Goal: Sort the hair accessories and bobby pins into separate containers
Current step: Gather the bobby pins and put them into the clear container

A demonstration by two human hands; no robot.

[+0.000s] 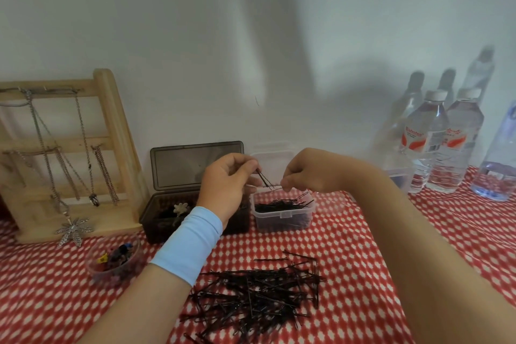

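Left hand [226, 184]: raised over the boxes, palm turned to the right, fingers curled; thumb and forefinger pinch the top of the pins [265, 180]. A blue band [190, 246] wraps the wrist.
Right hand [304, 173]: forearm comes in from the lower right, wrist bent down, fingers curled, and the fingertips pinch the pins' lower end.
Pins: a few thin black ones, tilted, held between both hands just above the clear box [282, 218].
Clear box: on the red cloth [349, 246], partly filled with black pins.
Dark box [156, 212]: just left of the clear box, lid up against the wall, with a flower clip inside.
Pile [259, 296]: loose black pins on the cloth, near the person, between the forearms.
Bowl [114, 262]: left of the pile, holds small coloured clips.
Rack [109, 134]: wooden, far left, hung with chains.
Bottles [441, 142]: far right, by the wall.
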